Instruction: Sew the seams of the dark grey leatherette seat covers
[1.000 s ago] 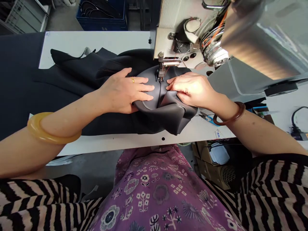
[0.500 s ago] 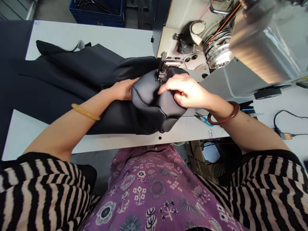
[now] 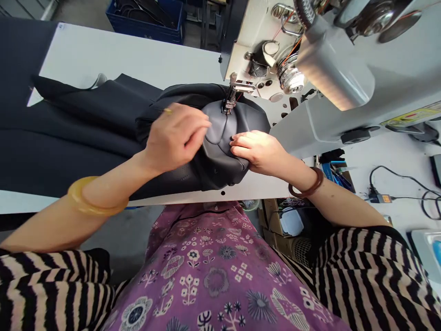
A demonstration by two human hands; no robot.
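Note:
A dark, smooth, leather-like sewn piece point(image 3: 215, 131) with curved seams lies bunched under the presser foot point(image 3: 228, 106) of a sewing machine point(image 3: 310, 55). My right hand point(image 3: 262, 151) grips a fold of it just below and right of the foot, fingertips bent over a seam. My left hand point(image 3: 175, 138) is over the left part of the piece, its fingers curled in and the thumb close to them. It is slightly blurred, and what its fingertips hold, if anything, is hidden. More of the dark material spreads leftward across the white table point(image 3: 89, 50).
A blue crate point(image 3: 148, 32) holding dark pieces stands beyond the table. Right of the machine bed lie a black cable point(image 3: 389, 172) and blue-handled items point(image 3: 339, 174). Below the table edge, a white plastic container point(image 3: 291, 221) sits among boxes.
My left hand has come up from beside the piece to over it, fingers now curled. My right hand has shifted down, away from the presser foot, and closed on a fold. The view has shifted too.

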